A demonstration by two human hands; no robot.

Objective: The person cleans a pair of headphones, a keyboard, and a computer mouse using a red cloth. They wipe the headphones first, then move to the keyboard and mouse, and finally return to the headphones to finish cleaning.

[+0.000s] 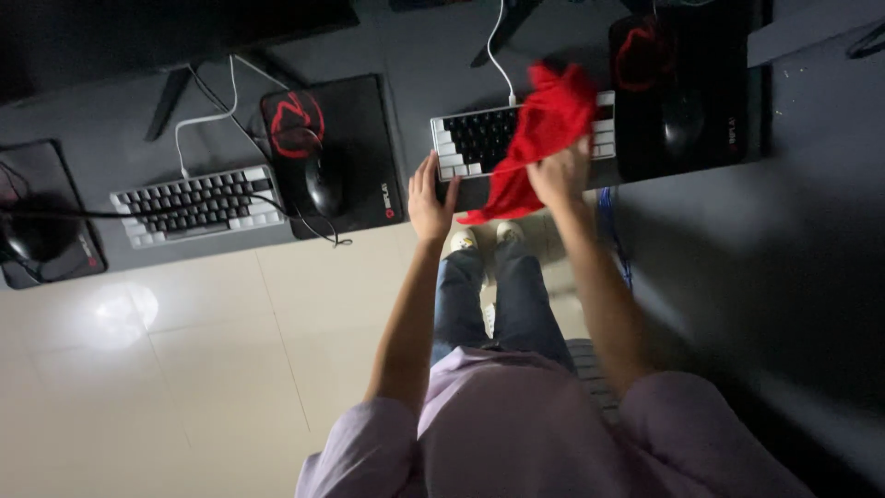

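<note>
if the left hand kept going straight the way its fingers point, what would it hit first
Probably the keyboard: the left hand points up the picture at its near left corner and looks almost on it, though depth is unclear.

1. Dark monitor screen (175, 32) along the top left, switched off, just black
2. Small round red label (389, 213) on the near corner of the black mouse pad (364, 111)

Bare desk (419, 69) between mouse pad (355, 152) and keyboard (475, 138); red cloth (548, 124) covers its keys
</note>
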